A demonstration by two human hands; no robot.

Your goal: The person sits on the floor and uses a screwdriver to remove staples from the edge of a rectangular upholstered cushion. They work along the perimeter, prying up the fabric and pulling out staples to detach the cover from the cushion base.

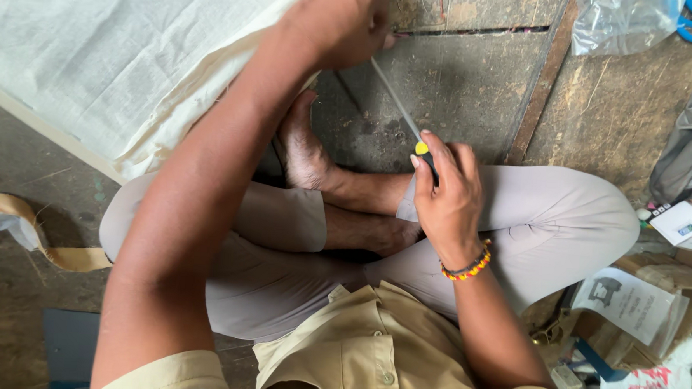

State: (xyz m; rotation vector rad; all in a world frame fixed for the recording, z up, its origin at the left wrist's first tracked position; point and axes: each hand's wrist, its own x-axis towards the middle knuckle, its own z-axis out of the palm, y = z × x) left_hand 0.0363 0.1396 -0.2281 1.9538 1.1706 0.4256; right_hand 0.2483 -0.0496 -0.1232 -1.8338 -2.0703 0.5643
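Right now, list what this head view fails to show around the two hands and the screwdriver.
- Screwdriver tip: hidden under the left hand.
- Screwdriver handle: mostly covered by the right hand; only its yellow end shows.
- Left fingertips: hidden behind the hand itself.
- White cloth: cut off by the top and left edges.

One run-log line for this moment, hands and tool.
right hand: grips screwdriver handle | left hand: at shaft tip, beside white cloth | posture: cross-legged on floor
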